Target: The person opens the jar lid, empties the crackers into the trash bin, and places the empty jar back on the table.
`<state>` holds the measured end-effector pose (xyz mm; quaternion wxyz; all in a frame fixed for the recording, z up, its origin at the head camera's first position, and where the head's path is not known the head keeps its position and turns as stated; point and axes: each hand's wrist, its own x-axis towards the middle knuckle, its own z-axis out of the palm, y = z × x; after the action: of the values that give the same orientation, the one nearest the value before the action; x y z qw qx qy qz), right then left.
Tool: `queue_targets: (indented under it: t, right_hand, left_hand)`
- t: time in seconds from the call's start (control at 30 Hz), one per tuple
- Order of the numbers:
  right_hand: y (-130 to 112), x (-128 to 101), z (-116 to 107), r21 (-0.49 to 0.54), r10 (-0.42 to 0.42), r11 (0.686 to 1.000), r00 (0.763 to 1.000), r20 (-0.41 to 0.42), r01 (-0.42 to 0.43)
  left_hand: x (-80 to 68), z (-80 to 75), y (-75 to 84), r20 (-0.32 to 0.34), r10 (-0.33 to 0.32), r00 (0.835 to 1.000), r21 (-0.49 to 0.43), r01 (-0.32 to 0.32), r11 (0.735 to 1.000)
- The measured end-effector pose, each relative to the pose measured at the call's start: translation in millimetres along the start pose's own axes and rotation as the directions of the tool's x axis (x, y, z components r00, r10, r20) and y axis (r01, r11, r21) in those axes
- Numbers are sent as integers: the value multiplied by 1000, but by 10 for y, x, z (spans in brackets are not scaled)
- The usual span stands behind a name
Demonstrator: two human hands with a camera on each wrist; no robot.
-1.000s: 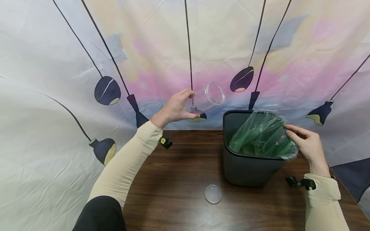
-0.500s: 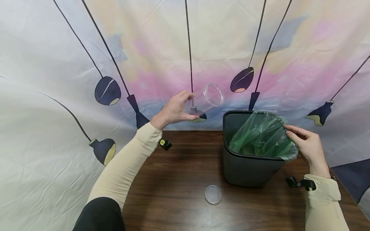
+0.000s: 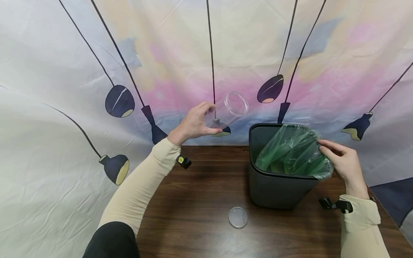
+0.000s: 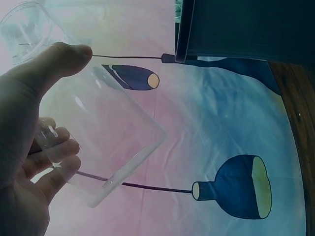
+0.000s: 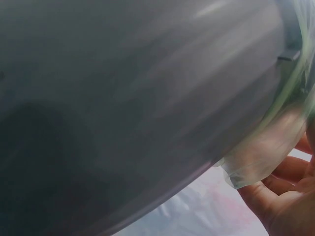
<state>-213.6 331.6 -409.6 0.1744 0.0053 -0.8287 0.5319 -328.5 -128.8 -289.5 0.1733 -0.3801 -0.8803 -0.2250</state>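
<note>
My left hand (image 3: 195, 122) grips a clear, see-through plastic jar (image 3: 227, 113), raised in front of the backdrop. The jar leans over, its round mouth pointing up and to the right; only the backdrop shows through its walls. In the left wrist view, thumb and fingers wrap the jar (image 4: 118, 132) from opposite sides. On the right, a dark grey bin (image 3: 280, 191) stands on the table with a green translucent bag (image 3: 290, 152) inside. At the bin's right rim my right hand (image 3: 346, 163) pinches the bag's edge, which is folded over the rim.
A clear round disc (image 3: 237, 217), like a lid, lies flat on the brown wooden table (image 3: 193, 211) just in front of the bin. Behind the table hangs a cloth backdrop (image 3: 180, 46) printed with lamps.
The jar's mouth has shifted slightly to the left as my left hand turned a little. My right hand, the bag and the bin have stayed in place.
</note>
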Motion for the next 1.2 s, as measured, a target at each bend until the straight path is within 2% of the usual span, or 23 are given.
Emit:
queue_targets:
  t: [0.27,0.73,0.9,1.2]
  right_hand:
    - [5,5,12,19,-12,1000,1000,-6,12]
    - [-5,-15,19,8,25,1000,1000,1,-25]
    - [-7,-10,12,-18,29,999,1000,-1,-29]
    - [-3,-21,21,-1,24,1000,1000,-6,-24]
  left_hand:
    - [-16,12,-15,0,-10,1000,-17,10,1000]
    - [-68,59,-37,8,-40,999,-35,41,999]
    - [-84,79,-52,9,-44,999,-37,44,998]
    - [-144,133,-95,11,-38,999,-37,38,999]
